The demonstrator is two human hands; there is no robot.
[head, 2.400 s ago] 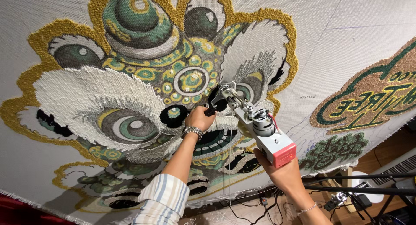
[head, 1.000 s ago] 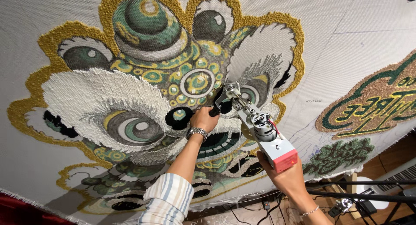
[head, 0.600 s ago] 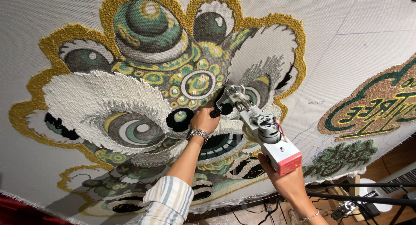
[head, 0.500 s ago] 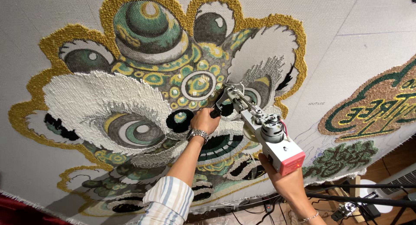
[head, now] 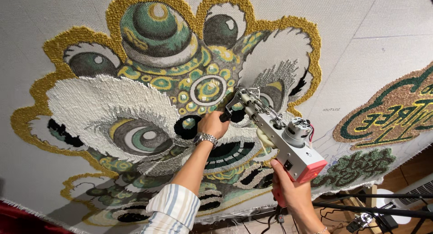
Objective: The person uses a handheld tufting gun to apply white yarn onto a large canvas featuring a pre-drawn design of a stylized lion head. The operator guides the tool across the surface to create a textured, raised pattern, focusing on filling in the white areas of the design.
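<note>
A stretched pale cloth (head: 370, 31) carries a large tufted lion-dance face (head: 171, 89) in green, yellow, white and black yarn. My right hand (head: 288, 191) grips the red handle of a tufting gun (head: 282, 139), a silver and white tool with a small motor on top. Its needle tip presses against the cloth near the face's middle. My left hand (head: 214, 123), with a metal watch on the wrist, is closed around the gun's black front grip. A striped sleeve covers my left forearm.
A second tufted patch (head: 388, 117) in green and tan sits at the right of the cloth, with a green leafy patch (head: 356, 164) below it. Under the cloth's lower edge are a black metal bar (head: 374, 209), cables and a white round object (head: 388, 202).
The gun's tip has shifted slightly up and left across the middle of the face, both hands moving with it. The view has drifted a little.
</note>
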